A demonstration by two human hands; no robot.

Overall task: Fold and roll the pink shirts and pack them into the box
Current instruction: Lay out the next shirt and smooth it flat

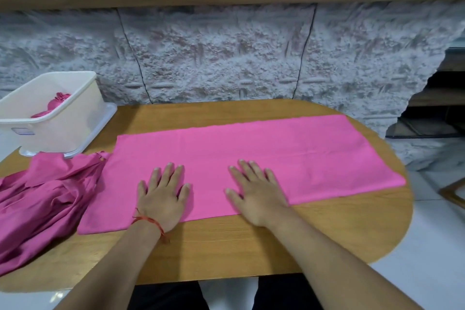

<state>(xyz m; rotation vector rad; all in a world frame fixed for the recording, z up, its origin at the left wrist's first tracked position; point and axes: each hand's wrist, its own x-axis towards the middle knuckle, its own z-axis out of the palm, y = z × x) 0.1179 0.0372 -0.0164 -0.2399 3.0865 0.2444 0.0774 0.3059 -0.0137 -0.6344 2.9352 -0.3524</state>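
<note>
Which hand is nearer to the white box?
Left. The left hand lies flat on the folded pink shirt, to the right of the white box and closer to the person. The right hand lies flat on the same shirt, farther right.

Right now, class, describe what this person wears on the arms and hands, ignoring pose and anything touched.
No sleeves or gloves show. The left hand has a thin red thread bracelet at the wrist, loose ends trailing. The right hand and wrist wear nothing.
</note>
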